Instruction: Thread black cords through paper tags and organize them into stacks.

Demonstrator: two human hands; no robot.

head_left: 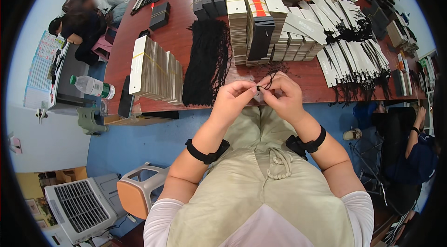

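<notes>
Both hands meet at the table's near edge, in front of my body. My left hand (235, 100) pinches a thin black cord (271, 80) between thumb and forefinger. My right hand (285, 97) is closed on the same cord, its fingertips almost touching the left ones. Part of the cord loops up over the right fingers. Something small and pale shows below the fingertips, too hidden to name. Left of my hands lies a thick bundle of black cords (205, 65). Beyond them stand tall banded stacks of white card tags (236, 23). A red-handled tool (257, 5) rests on one stack.
Tags with black cords (351, 63) lie fanned at the right. Another tag stack (152, 67), a phone (125, 97) and a bottle (92, 86) are leftward. A stool (135, 195) and an air cooler (81, 207) stand behind left. Other people sit left and right.
</notes>
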